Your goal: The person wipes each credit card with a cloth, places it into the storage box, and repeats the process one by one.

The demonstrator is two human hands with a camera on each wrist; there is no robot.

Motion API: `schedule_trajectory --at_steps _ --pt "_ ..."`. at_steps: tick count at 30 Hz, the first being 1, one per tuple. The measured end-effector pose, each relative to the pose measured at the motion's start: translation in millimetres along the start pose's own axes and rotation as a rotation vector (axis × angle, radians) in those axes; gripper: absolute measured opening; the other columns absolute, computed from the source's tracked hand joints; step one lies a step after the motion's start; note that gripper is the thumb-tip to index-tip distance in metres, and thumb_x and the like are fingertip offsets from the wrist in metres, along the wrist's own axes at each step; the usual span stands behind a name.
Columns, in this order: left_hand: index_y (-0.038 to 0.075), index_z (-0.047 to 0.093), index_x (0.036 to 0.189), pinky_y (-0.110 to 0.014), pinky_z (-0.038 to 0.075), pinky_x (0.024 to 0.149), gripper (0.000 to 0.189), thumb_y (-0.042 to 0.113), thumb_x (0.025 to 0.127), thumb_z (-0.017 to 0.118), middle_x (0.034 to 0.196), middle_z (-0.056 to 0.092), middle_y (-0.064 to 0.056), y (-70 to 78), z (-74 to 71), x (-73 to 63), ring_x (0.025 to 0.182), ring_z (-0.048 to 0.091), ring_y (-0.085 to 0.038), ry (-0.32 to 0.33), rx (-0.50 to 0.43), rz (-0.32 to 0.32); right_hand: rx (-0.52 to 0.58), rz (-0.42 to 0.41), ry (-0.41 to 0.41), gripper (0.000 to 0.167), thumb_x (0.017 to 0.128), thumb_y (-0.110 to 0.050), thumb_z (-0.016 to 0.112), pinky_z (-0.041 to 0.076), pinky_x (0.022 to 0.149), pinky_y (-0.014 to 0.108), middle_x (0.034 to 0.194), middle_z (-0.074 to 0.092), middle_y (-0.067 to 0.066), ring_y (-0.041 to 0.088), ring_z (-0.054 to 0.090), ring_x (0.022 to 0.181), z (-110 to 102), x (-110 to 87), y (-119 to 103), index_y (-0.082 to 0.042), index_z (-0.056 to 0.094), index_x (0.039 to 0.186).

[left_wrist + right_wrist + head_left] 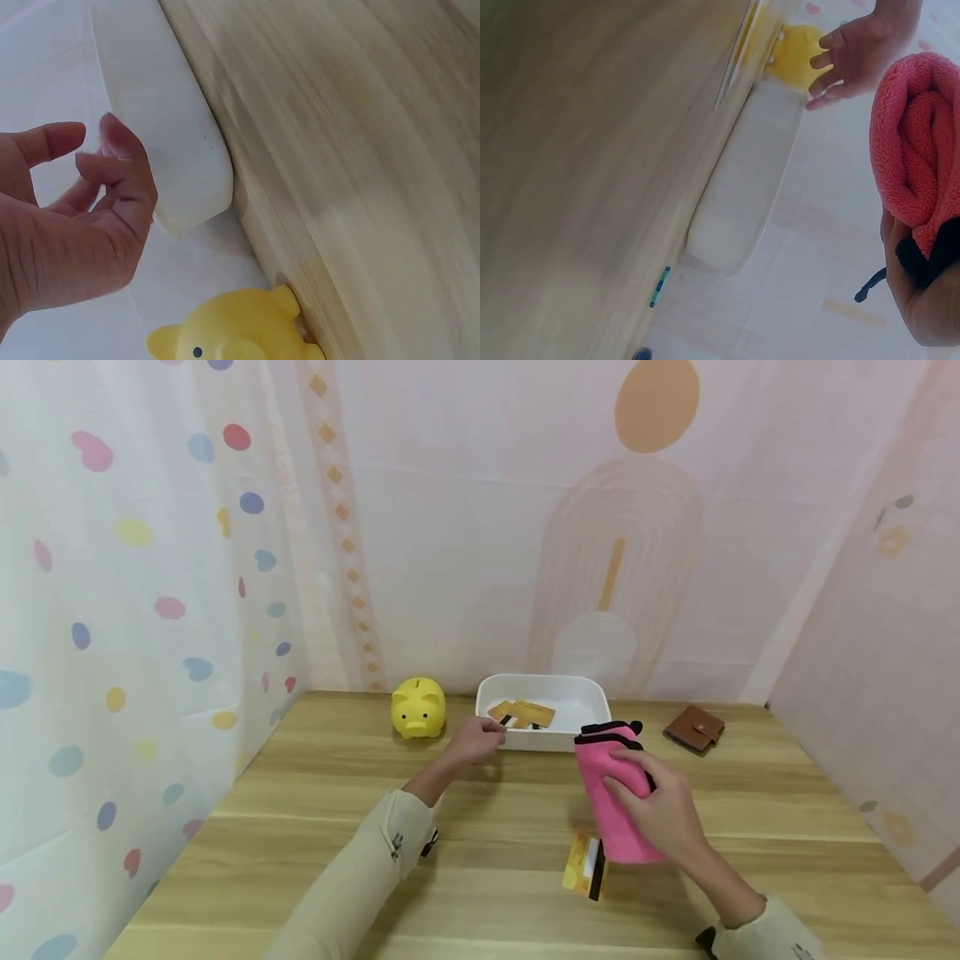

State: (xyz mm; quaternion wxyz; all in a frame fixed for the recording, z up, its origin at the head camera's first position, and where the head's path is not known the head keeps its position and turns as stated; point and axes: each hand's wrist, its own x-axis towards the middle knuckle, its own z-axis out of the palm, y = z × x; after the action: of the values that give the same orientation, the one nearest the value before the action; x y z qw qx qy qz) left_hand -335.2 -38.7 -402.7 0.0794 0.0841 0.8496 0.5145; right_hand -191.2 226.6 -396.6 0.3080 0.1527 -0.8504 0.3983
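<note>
My right hand (667, 806) grips a folded pink towel with black edging (609, 806), held above the table. In the right wrist view the towel (900, 142) shows its fluffy rolled layers. Partly behind its lower end, an orange bank card (579, 865) with a dark stripe lies on the wood. My left hand (477, 739) hovers by the front left corner of a white tray (546, 742). Its fingers are loosely bent, thumb apart, with nothing between them in the left wrist view. Several orange cards (536, 715) lie inside the tray.
A yellow piggy bank (417, 710) stands left of the tray, close to my left hand. On the right lies a brown wallet (695, 729) with a snap strap. Patterned curtains (450, 543) border the wooden table (495, 877) at the back and sides.
</note>
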Motion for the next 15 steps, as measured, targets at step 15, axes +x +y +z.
schedule_trajectory --at_steps 15 --pt "0.014 0.038 0.153 -0.024 0.034 0.042 0.066 0.015 0.092 0.061 0.068 0.057 -0.006 -4.1 -2.1 7.3 0.049 0.043 -0.013 -0.054 -0.001 -0.011 -0.029 0.005 0.006 0.037 0.078 -0.008 0.084 0.049 0.061 0.021 0.109 0.072 0.008 0.012 0.061 0.078 1.6 -3.5 3.3 -0.012 0.072 0.113"
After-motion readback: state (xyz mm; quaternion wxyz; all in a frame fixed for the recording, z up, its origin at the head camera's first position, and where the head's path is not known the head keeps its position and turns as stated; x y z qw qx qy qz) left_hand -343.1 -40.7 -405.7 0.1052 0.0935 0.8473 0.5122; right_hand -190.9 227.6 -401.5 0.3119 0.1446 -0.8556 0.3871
